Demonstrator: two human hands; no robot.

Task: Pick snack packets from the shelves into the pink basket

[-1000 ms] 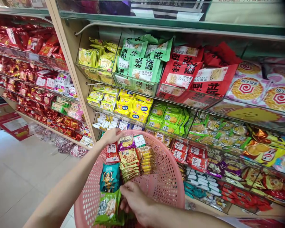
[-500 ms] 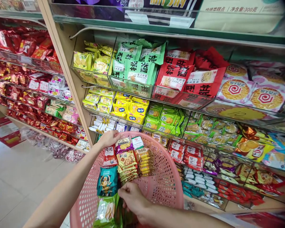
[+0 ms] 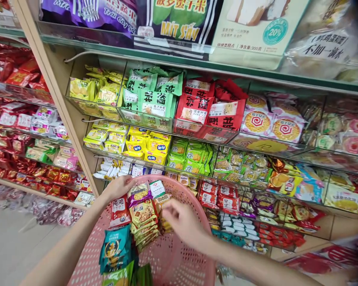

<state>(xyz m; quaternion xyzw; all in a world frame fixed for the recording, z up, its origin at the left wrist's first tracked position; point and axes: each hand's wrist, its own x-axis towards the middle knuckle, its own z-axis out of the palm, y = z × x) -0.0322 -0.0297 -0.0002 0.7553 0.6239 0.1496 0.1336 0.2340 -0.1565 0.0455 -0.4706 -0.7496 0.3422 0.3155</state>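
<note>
Left hand (image 3: 118,187) at the far-left rim of the pink basket (image 3: 193,260) – fingers bent over the edge, grasping it. Right hand (image 3: 183,223) above the basket's contents, half closed, fingers curled inward beside the brown-and-yellow packets (image 3: 162,200), partly covering them. Blurred here; cannot tell whether it grips a packet or only touches.

Basket sits low, in front of the shelving (image 3: 51,85). Inside, near the left hand: red packet (image 3: 119,212), purple packet (image 3: 139,193), white-and-green packet (image 3: 157,188). Gold packets (image 3: 143,216) stacked in an overlapping row, between the red packet and the right hand. Teal packets (image 3: 115,247) lower left – green packets (image 3: 119,277) just below, cut off by the frame's bottom edge.
</note>
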